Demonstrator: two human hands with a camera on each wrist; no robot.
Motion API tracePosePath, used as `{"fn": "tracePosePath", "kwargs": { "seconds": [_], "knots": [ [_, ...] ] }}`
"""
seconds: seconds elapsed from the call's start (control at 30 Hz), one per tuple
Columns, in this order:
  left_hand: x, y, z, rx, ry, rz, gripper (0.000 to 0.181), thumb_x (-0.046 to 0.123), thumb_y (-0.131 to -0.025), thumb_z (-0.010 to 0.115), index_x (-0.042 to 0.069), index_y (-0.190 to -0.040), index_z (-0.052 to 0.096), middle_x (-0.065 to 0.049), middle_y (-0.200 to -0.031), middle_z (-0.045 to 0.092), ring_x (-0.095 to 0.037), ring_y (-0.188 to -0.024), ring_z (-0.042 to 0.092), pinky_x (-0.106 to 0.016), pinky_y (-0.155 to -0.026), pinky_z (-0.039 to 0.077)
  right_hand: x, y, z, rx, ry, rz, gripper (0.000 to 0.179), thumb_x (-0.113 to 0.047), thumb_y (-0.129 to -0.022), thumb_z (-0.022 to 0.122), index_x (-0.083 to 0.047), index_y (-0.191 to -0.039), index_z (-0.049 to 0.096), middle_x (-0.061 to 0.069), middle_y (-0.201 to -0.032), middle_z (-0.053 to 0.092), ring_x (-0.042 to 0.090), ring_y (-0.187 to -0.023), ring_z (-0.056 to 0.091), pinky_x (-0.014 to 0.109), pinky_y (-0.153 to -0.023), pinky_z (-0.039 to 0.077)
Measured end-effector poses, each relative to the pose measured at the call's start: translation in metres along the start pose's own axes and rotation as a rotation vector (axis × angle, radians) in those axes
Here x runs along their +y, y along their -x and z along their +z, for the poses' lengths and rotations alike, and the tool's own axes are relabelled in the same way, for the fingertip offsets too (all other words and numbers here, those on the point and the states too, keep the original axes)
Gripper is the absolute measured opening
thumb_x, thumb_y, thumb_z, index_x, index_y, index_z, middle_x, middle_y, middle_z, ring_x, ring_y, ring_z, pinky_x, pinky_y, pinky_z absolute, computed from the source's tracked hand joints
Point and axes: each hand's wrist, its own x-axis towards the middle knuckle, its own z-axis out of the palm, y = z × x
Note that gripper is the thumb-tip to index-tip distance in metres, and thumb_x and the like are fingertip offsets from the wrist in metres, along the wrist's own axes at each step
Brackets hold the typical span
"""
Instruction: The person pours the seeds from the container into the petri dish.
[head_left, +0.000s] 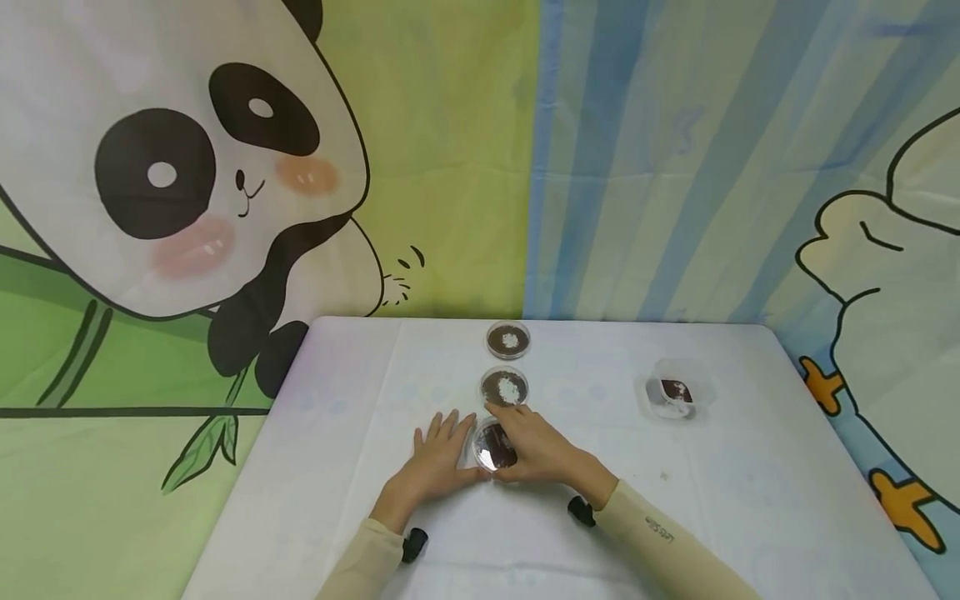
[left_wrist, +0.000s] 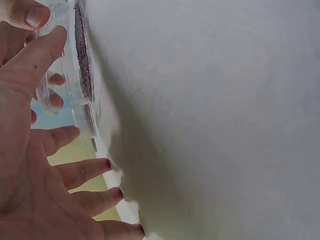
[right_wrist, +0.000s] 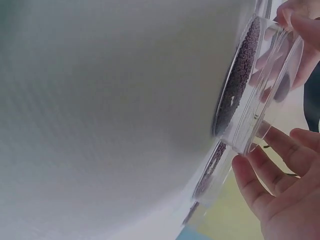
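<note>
Close to the person, a clear petri dish (head_left: 486, 450) of dark granules stands on the table between both hands. Its clear lid (right_wrist: 295, 65) sits tilted over the dish in the right wrist view. The right hand (head_left: 542, 448) grips the lid by its edge, thumb on the near side and fingers on the far side. Beside the dish, the left hand (head_left: 433, 463) has its fingers spread, fingertips touching the table. In the left wrist view the left thumb (left_wrist: 42, 52) lies against the lid's edge. The right hand covers part of the dish in the head view.
Two more petri dishes of dark granules topped with white bits, a middle one (head_left: 491, 392) and a far one (head_left: 495, 336), line up behind. On the right stands a clear plastic container (head_left: 667, 408) with dark and white material inside. A printed curtain (head_left: 450, 167) hangs beyond the white table (head_left: 750, 500).
</note>
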Motion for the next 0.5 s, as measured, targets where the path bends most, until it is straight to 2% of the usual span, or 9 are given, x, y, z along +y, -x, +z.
{"fn": "tracePosePath", "kwargs": {
  "seconds": [0.33,0.5],
  "knots": [
    [-0.0003,-0.0002,0.0032,-0.004,0.017,0.024,0.097,0.050,-0.084,0.077,0.011,-0.158,0.029,-0.023,-0.160,0.023,-0.049,-0.146,0.012,-0.075,-0.108,0.010,-0.0018,0.0024,-0.0010,-0.027,0.029,0.002,0.107,-0.045,-0.075,0.085,0.000,-0.154,0.029,0.012,-0.148,0.046,0.033,-0.131,0.045,0.049,-0.105,0.041],
    [0.0007,-0.0025,0.0058,0.001,0.014,0.026,0.100,0.049,-0.083,0.078,0.010,-0.159,0.026,-0.023,-0.161,0.023,-0.049,-0.147,0.012,-0.075,-0.108,0.010,-0.0015,0.0033,-0.0007,-0.043,0.050,-0.012,0.104,-0.047,-0.077,0.084,0.000,-0.154,0.031,0.012,-0.146,0.048,0.031,-0.130,0.046,0.047,-0.104,0.042]
  ]
}}
